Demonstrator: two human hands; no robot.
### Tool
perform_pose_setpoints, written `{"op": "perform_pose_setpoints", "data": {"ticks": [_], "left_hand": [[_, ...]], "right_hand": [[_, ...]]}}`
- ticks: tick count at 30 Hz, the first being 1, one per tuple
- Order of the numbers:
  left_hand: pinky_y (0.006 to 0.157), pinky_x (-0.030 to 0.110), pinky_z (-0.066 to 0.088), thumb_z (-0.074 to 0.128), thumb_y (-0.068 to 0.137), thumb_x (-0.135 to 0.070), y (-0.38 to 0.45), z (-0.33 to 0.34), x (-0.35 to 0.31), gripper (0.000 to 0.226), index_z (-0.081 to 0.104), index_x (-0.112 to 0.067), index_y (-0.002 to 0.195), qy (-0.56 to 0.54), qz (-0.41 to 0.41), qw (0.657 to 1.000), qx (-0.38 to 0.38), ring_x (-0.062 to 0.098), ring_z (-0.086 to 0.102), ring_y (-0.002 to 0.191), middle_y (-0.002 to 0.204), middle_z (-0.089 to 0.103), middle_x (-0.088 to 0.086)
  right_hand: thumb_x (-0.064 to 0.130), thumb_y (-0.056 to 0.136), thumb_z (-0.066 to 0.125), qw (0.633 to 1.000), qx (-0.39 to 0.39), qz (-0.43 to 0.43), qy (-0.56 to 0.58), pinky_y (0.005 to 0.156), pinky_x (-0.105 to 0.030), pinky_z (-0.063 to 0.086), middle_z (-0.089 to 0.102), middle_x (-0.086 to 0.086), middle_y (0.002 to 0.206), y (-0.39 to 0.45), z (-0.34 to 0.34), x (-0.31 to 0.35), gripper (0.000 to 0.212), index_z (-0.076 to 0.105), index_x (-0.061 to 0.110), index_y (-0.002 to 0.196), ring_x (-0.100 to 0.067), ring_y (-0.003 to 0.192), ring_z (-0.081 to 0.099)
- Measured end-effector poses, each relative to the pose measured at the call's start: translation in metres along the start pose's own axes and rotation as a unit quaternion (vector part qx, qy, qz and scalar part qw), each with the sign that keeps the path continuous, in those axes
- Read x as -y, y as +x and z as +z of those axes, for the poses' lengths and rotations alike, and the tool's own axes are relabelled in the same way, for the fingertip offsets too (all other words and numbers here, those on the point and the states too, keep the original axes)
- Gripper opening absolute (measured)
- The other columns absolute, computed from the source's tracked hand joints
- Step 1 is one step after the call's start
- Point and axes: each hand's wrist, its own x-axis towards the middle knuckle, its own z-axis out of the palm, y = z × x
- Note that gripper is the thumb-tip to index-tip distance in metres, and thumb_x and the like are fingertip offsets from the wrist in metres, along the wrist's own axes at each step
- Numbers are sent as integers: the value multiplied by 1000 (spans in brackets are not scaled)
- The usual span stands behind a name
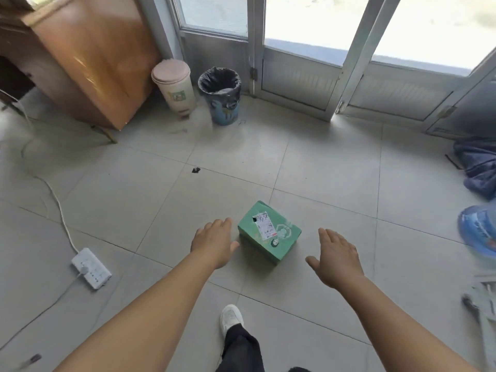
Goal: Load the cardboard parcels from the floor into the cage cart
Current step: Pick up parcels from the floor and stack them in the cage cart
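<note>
Our hands reach out over the tiled floor (322, 162), either side of a green parcel (269, 232).

We see the left hand (213, 241) just beside the parcel's left edge and the right hand (336, 257) a little apart on the right, both spread wide and holding nothing. Farther off stand two bins (219, 95) by the glass doors (303, 49).

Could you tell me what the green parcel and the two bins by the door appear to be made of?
The green parcel looks like printed cardboard: matte faces, crisp folded edges, a paper label stuck on top. The pink lidded bin seems to be plastic, smooth and slightly glossy. The blue bin is probably plastic too, lined with a crinkled black film bag.
</note>
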Motion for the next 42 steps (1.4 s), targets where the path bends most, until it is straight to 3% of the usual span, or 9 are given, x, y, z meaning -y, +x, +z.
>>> {"op": "perform_pose_setpoints", "data": {"ticks": [9,14,22,28,31,34,38,42], "left_hand": [[106,39,32,46,97,-41,135,57,24,66,17,-16,151,-16,-17,998,53,26,38,133,146,39,6],[108,40,32,47,97,-41,215,115,27,70,12,-15,153,-33,-35,996,74,26,35,135,149,36,7],[104,39,35,53,94,-42,330,223,27,75,13,-16,152,-82,-56,990,99,27,37,133,148,37,7],[101,41,40,62,88,-42,399,289,21,84,13,-18,152,-99,-60,988,105,25,42,128,144,39,3],[102,41,38,67,86,-40,422,309,20,92,9,-16,153,-99,-64,987,106,26,40,131,149,34,4],[97,40,40,72,82,-37,437,322,22,99,6,-16,153,-118,-80,984,106,26,44,127,145,36,5],[95,40,44,77,77,-33,437,330,22,107,3,-19,153,-144,-83,980,110,27,48,122,140,35,4],[92,40,46,78,76,-29,417,317,20,101,10,-24,151,-160,-78,980,92,27,50,116,134,36,2]], "right_hand": [[45,94,52,995,25,64,71,115,-39,23,23,-3,159,118,64,12,76,16,12,153,-22,145,22],[43,95,53,989,63,84,102,114,-37,23,25,-5,157,193,131,4,77,14,10,152,-23,144,23],[44,88,61,975,110,110,160,107,-41,36,38,-8,147,296,249,-13,76,26,11,148,-28,133,37],[42,91,61,958,133,151,203,114,-40,27,21,-13,158,347,311,-22,91,6,3,153,-31,142,25],[40,88,65,938,120,195,260,112,-42,30,19,-13,158,363,336,-21,100,-2,2,153,-32,142,27],[35,85,70,916,98,226,316,105,-43,37,19,-10,159,369,354,-19,110,-13,9,152,-30,139,34],[31,82,74,885,88,260,376,95,-41,42,32,-13,151,364,365,-16,121,-27,22,149,-32,129,46],[27,79,77,872,76,270,402,97,-41,44,33,-12,151,351,353,-18,121,-20,26,151,-30,129,46]]}}
